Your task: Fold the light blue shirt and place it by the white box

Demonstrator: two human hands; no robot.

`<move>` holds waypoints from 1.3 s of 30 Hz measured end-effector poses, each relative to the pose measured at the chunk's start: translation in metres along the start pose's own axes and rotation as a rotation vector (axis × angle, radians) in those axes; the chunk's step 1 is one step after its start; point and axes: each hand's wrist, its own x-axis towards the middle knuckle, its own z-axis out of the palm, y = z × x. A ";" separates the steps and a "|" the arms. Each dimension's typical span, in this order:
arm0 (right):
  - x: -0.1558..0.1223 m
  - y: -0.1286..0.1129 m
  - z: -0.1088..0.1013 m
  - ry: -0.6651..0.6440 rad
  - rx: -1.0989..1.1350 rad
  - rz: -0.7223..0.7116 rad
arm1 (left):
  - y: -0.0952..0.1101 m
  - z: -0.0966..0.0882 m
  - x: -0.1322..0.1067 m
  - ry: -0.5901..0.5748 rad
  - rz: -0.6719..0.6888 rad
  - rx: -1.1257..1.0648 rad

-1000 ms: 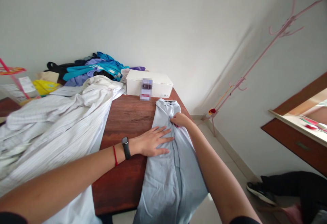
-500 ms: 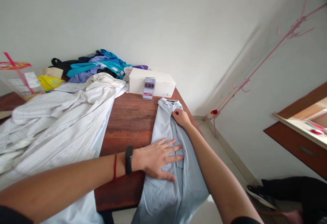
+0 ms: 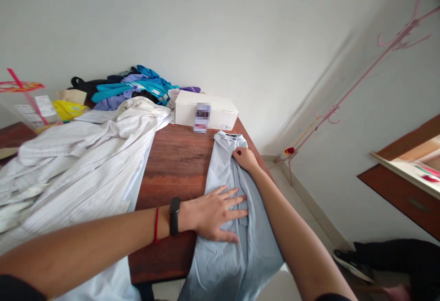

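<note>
Folding looks mid-way: pale blue shirt [image 3: 228,227] lies lengthwise along the right edge of the table [image 3: 172,163], collar toward the white box [image 3: 206,110], hem hanging off the near edge. Left hand [image 3: 215,212] flat, fingers spread, pressing the shirt's middle, gripping nothing. Right hand [image 3: 244,158] curled just below the collar, fingertips pinching cloth at the placket. Next move prob. needs the left to pin the fabric while the right pulls a side or sleeve over w/o wrinkling. Box is shut, contents unseen. White striped shirt [image 3: 75,163] heaped at left; clothes pile [image 3: 127,88] behind it.
</note>
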 end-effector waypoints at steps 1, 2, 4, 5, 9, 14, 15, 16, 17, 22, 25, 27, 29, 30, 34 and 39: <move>0.000 0.000 0.000 0.000 0.001 0.001 | 0.000 0.001 0.000 0.003 0.004 -0.001; 0.000 0.001 0.000 0.001 0.002 0.001 | 0.000 0.001 0.001 0.005 0.006 -0.001; 0.000 0.001 0.001 0.002 0.005 0.000 | -0.001 0.002 0.001 0.006 0.006 0.002; 0.000 0.001 0.001 0.003 0.006 -0.001 | -0.001 0.003 0.001 0.007 0.004 0.002; 0.000 0.001 0.001 0.003 0.006 -0.004 | 0.000 0.003 0.000 0.018 -0.009 -0.009; 0.000 0.001 0.000 0.000 0.011 0.002 | 0.001 0.002 -0.001 0.007 -0.014 -0.008; 0.000 0.000 0.000 0.000 0.011 0.003 | 0.001 0.002 -0.001 0.006 -0.014 -0.007; 0.000 0.000 0.000 -0.001 0.012 0.004 | 0.001 0.002 -0.001 0.006 -0.014 -0.005; 0.000 0.000 0.000 -0.002 0.013 0.005 | 0.001 0.002 -0.001 0.008 -0.015 -0.004; -0.001 -0.001 -0.001 0.000 0.013 0.009 | 0.001 0.002 0.000 -0.001 -0.018 0.008; -0.001 -0.001 0.000 0.002 0.015 0.008 | 0.000 0.002 -0.001 -0.009 -0.022 0.007; -0.001 -0.001 0.000 0.004 0.015 0.005 | 0.000 0.003 -0.001 -0.011 -0.020 0.001; -0.001 0.000 0.000 0.007 0.014 0.004 | 0.000 0.003 0.000 0.006 -0.013 -0.006; -0.001 0.000 0.001 0.008 0.013 0.003 | 0.000 0.003 0.000 0.032 -0.017 -0.007; 0.001 0.001 0.002 0.009 0.005 0.009 | 0.001 0.001 0.004 0.149 -0.008 0.029; 0.002 0.002 0.003 0.003 -0.003 0.020 | 0.003 -0.001 0.005 0.005 0.057 0.035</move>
